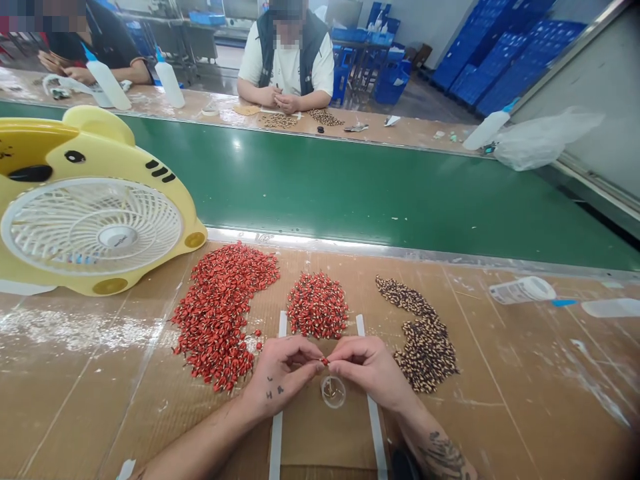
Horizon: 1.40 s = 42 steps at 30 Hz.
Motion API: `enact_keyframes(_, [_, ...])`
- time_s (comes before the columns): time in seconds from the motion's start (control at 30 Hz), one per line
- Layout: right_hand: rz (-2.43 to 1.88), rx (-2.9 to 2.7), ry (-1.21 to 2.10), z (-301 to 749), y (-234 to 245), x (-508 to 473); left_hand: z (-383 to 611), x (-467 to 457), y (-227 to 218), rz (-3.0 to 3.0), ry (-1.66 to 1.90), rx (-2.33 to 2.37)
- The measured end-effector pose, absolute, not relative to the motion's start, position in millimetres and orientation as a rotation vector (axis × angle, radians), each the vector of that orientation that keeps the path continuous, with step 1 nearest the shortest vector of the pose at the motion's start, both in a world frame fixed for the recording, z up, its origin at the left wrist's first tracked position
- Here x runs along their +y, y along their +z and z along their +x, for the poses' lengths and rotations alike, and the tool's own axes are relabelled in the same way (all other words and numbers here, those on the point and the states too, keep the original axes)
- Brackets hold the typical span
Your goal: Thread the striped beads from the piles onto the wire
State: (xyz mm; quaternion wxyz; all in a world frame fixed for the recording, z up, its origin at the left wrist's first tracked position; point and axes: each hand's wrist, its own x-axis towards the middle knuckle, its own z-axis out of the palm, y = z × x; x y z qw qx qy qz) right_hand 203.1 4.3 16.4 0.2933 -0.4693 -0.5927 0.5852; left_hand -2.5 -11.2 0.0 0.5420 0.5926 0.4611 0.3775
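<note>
Bare tattooed forearms (200, 450) enter from below. What do the hands grasp?

Left hand (283, 373) and right hand (367, 370) pinch one small red bead (324, 361) above a clear round cup (333, 391). Red bead piles (223, 313) lie left, dark speckled beads (425, 350) right, on a brown cardboard surface (75, 400).

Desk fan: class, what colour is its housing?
The desk fan housing is yellow, in the head view.

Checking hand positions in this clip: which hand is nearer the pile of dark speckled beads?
Right. The right hand is close beside the dark speckled beads; the left hand is farther away, on the right hand's far side.
</note>
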Motion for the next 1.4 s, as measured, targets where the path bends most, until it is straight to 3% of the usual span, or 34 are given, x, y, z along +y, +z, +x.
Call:
enact_keyframes(0.23, [-1.256,-1.528,1.548,195.2,15.3,4.0,-2.8,-7.3,2.7,1.568,0.871,1.178])
enact_keyframes(0.5, [-1.229,-1.590,1.150,210.4,5.9,3.7,2.3,8.5,14.5,1.817,0.914,1.240])
enact_keyframes(0.7, [-1.235,-1.620,0.943,229.8,8.5,6.4,22.2,29.1,17.9,2.275,0.636,1.342])
enact_keyframes(0.9, [-1.090,-1.816,1.040,232.2,17.1,4.0,-14.0,22.9,34.9,2.270,0.672,1.610])
enact_keyframes(1.1, [-1.030,-1.984,1.196,226.8,13.4,-3.9,-77.9,6.3,50.3,2.270,0.180,1.784])
enact_keyframes(1.4, [-1.037,-2.034,1.203,220.8,10.9,-3.4,-57.3,8.9,53.0,2.256,-0.136,1.731])
